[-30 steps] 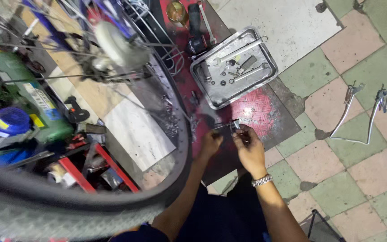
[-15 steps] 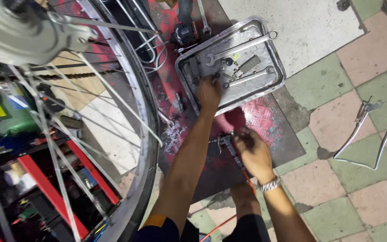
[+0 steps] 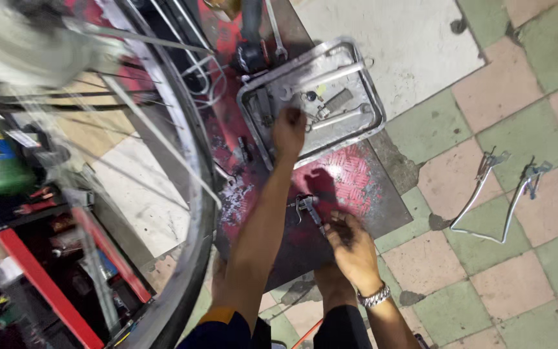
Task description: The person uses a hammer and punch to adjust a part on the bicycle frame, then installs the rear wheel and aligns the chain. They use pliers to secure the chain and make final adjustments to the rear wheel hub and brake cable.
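A: Currently, the left hand (image 3: 289, 131) reaches over the near rim of the metal tray (image 3: 369, 97), fingers curled down among the loose parts; blur hides whether anything is pinched, so I cannot tell.

B: And the right hand (image 3: 352, 245)?

A: Fingers bunched around the rear end of a small metal tool (image 3: 307, 208), which lies on the red chequer plate (image 3: 347, 178) just below the tray. A metal watch band (image 3: 374, 297) sits on that wrist.

B: Tray contents, materials?

A: Shallow rectangular pan, rounded corners, dull grey, scuffed. Inside it: a long wrench (image 3: 321, 75) lying diagonally, a second bar-shaped tool (image 3: 337, 118), and small bits too fine to identify.

B: Surface under it?

A: Raised diamond-pattern plate, red paint worn to dark metal toward the near edge, with a pale powdery smear at its left side.

B: Edges and room?

A: Tight on the left: a bicycle wheel (image 3: 185, 139), rim and spokes blurred, stands just beside the plate and the left forearm. A red frame (image 3: 46, 284) lies beyond it. To the right, open floor of green and pink tiles (image 3: 485, 278), with two bent metal kickstands (image 3: 492, 194) lying well apart from the hands.
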